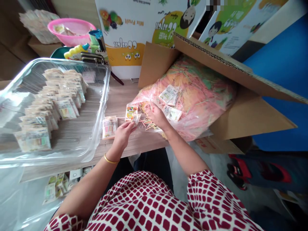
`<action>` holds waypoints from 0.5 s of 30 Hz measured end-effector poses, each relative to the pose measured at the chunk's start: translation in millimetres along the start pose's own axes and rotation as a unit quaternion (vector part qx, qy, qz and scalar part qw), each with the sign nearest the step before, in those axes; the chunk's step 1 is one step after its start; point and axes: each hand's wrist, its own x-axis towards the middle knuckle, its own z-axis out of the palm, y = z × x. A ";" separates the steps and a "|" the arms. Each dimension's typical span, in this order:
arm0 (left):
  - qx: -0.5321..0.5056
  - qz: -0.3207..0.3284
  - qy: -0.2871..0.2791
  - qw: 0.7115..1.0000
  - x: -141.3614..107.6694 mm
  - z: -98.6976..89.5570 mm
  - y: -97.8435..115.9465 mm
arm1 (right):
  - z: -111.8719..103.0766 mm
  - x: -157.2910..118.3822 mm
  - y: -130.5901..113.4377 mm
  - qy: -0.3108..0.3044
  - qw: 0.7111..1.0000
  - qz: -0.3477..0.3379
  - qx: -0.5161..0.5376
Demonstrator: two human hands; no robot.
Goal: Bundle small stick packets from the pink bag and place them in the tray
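Left hand (124, 130): fingers pinched on a small clear sachet (136, 119), above the wood-grain surface (124, 93).
Right hand (156, 116): fingers nearly closed; contents unconfirmed.
Stacked: flat packets (36, 139), overlapping inside the clear plastic tray (106, 93).
Loose: thin multicoloured sticks (192, 88), plentiful in the crinkled bag (202, 123).

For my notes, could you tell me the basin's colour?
The basin is pink, clearest in the head view.

Pale grey floor (202, 166) below a wood-grain table (125, 94), blue panel (281, 73) rightward.
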 end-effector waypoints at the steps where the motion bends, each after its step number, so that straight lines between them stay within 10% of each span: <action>1: 0.005 0.005 -0.001 1.000 2.8 2.9 -0.3 | 0.3 -5.6 -5.8 -0.008 1.000 -0.011 -0.020; 9: 0.028 0.025 -0.057 0.998 10.9 18.3 -3.1 | -0.2 -15.0 -16.7 -0.083 0.958 0.056 -0.267; 15: 0.014 0.010 -0.036 0.999 5.3 14.9 -4.2 | -11.3 -10.9 -8.8 -0.110 0.989 0.070 0.076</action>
